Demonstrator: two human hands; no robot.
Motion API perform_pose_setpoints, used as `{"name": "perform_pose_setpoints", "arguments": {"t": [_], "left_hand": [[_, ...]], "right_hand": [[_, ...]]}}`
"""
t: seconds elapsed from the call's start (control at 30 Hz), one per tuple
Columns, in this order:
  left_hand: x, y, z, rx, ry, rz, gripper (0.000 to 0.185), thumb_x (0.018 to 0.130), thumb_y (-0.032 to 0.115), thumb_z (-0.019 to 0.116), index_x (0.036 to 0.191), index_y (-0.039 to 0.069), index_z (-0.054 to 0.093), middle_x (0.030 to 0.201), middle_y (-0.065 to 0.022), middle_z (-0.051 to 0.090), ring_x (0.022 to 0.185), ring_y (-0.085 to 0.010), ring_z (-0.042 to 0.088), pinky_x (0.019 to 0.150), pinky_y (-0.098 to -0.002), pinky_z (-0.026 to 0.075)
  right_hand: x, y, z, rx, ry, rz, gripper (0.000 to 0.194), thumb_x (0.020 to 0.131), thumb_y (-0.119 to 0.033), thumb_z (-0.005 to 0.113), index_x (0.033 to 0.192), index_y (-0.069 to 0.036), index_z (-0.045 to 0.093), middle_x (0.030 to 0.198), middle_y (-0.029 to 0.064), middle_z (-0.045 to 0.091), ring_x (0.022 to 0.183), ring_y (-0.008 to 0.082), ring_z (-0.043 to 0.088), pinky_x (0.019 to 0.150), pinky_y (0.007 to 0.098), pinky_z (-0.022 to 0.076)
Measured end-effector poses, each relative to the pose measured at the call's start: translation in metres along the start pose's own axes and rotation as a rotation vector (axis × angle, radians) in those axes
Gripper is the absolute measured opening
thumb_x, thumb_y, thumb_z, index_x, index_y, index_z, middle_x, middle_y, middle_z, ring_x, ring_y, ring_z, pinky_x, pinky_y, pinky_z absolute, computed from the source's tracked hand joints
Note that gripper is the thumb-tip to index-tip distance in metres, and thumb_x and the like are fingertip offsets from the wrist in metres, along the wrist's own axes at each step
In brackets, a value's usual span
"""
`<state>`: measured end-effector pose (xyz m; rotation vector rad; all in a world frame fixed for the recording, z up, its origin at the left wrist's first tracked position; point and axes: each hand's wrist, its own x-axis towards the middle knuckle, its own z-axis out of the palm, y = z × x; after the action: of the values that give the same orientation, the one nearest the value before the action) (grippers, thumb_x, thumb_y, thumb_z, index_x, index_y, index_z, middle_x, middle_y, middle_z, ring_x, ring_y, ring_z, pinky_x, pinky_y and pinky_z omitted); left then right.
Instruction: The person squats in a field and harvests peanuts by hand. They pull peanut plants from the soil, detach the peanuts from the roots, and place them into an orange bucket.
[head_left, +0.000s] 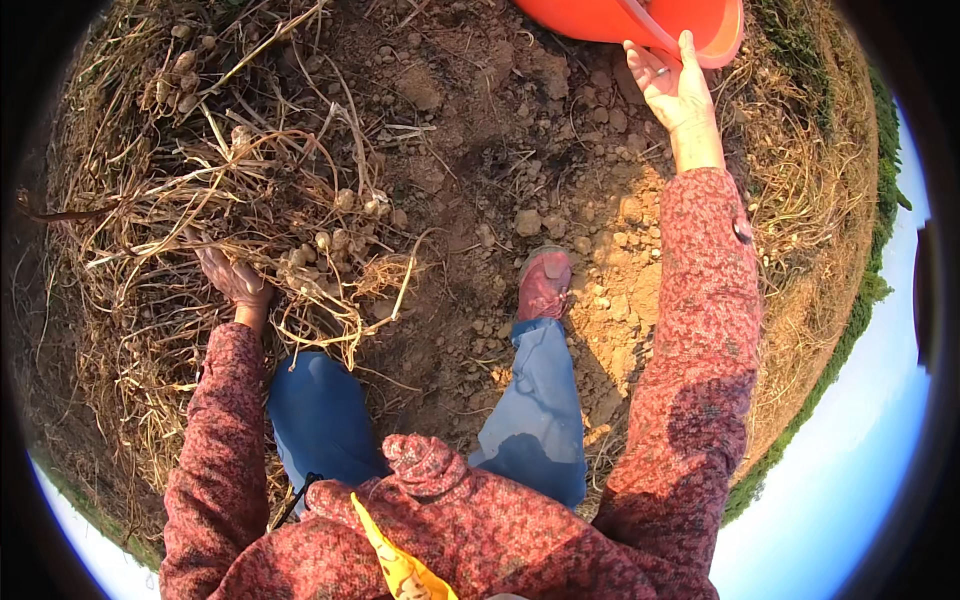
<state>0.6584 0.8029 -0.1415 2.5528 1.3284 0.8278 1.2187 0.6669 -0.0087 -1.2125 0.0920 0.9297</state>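
Note:
My right hand (671, 86) grips the rim of an orange plastic basin (581, 16), its thumb over the edge. The basin is tilted and cut off by the top of the view. My left hand (232, 281) reaches into a heap of dried peanut plants (187, 187) on the left. Stalks cross over its fingertips, so whether it grasps any is hidden. Just right of that hand, a cluster of peanut pods (304, 255) hangs among the roots. More pods (184, 75) show higher in the heap.
Bare, cloddy soil (465, 187) runs between the plant heap and another strip of dry stalks (795, 225) on the right. My shoe (545, 283) stands on the soil, and my bent left knee (319, 412) is close to the heap.

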Motion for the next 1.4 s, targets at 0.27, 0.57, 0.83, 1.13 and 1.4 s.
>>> {"name": "perform_pose_setpoints", "arguments": {"t": [0.27, 0.57, 0.83, 1.13, 1.4], "left_hand": [[0.012, 0.012, -0.004, -0.049, 0.059, 0.005, 0.061, 0.092, 0.043, 0.013, 0.138, 0.003, 0.022, 0.143, -0.0218, 0.019, 0.130, -0.0377, 0.024, 0.101, -0.0439, 0.023], [0.013, 0.006, -0.003, -0.039, 0.058, 0.031, 0.066, 0.090, 0.048, 0.014, 0.133, 0.000, 0.028, 0.141, -0.0265, 0.019, 0.129, -0.0411, 0.022, 0.099, -0.0454, 0.024], [0.010, 0.005, -0.016, -0.013, -0.074, -0.024, 0.061, 0.091, 0.044, 0.018, 0.137, 0.004, 0.020, 0.143, -0.0261, 0.010, 0.132, -0.0398, 0.016, 0.105, -0.0465, 0.016], [-0.003, 0.121, -0.094, -0.342, 0.054, -0.520, 0.050, 0.086, 0.013, 0.055, 0.130, 0.005, 0.033, 0.129, -0.0103, 0.036, 0.119, -0.0201, 0.034, 0.099, -0.0341, 0.027], [-0.049, 0.165, -0.081, -1.205, -0.499, -1.192, 0.026, 0.088, 0.011, 0.054, 0.109, -0.001, 0.046, 0.091, -0.0080, 0.058, 0.068, -0.0111, 0.056, 0.059, -0.0231, 0.047]], "right_hand": [[-0.135, 0.176, 0.040, -0.170, -0.354, 0.249, 0.016, 0.086, -0.008, 0.052, 0.096, 0.003, 0.056, 0.080, 0.0063, 0.059, 0.069, 0.0125, 0.059, 0.064, 0.0241, 0.0519], [-0.147, 0.247, 0.075, -0.518, -0.546, 0.213, 0.037, 0.084, -0.005, 0.054, 0.120, 0.004, 0.046, 0.106, 0.0122, 0.056, 0.094, 0.0177, 0.056, 0.085, 0.0294, 0.0443], [-0.147, 0.247, 0.098, -1.273, -0.672, -0.304, 0.028, 0.078, -0.007, 0.061, 0.101, 0.004, 0.051, 0.095, 0.0215, 0.058, 0.095, 0.0366, 0.056, 0.084, 0.0431, 0.0476], [-0.151, 0.243, 0.093, -1.945, -0.695, -0.357, 0.033, 0.076, -0.017, 0.057, 0.102, 0.002, 0.051, 0.098, 0.0148, 0.054, 0.087, 0.0236, 0.055, 0.072, 0.0373, 0.0457], [-0.131, 0.267, 0.153, -2.753, -0.449, 0.121, 0.011, 0.073, -0.021, 0.062, 0.064, -0.016, 0.060, 0.054, -0.0095, 0.046, 0.043, 0.0062, 0.039, 0.034, 0.0248, 0.0221]]}}
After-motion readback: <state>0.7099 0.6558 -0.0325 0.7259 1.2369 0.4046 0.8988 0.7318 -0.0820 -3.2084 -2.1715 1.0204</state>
